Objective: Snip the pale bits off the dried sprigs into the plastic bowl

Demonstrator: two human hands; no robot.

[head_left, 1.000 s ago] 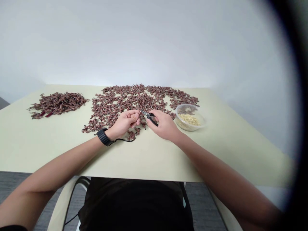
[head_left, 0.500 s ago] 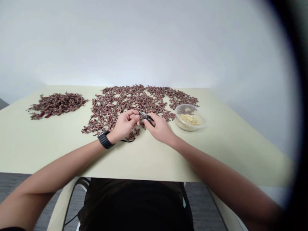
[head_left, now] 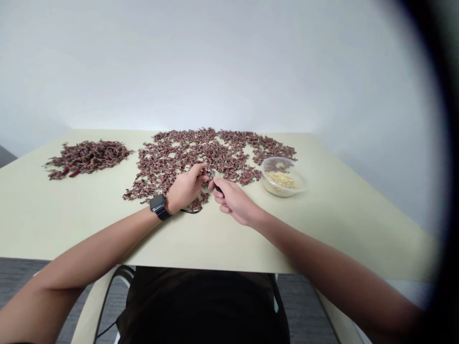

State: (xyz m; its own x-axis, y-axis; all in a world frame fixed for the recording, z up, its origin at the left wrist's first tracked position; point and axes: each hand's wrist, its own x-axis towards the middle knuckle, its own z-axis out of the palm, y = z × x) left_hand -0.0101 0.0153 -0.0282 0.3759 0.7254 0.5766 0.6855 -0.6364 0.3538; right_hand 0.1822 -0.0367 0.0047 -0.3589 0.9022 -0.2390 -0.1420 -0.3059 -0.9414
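Grip: the right hand is closed on black-handled pliers, their tips at the curled fingers of the left hand; whether the pliers' jaws are clamped cannot be told. On the cream table lie a wide spread of dried reddish sprigs and a separate heap. The pliers are over the spread's near edge, near a plastic tub of pale granules.

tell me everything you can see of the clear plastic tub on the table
The clear plastic tub is round and lidless, with a thin rim and see-through walls. It stands upright on the pale table, its far side close to the reddish-brown sprigs. Pale yellow grains and some dark bits lie inside. No hand touches it.
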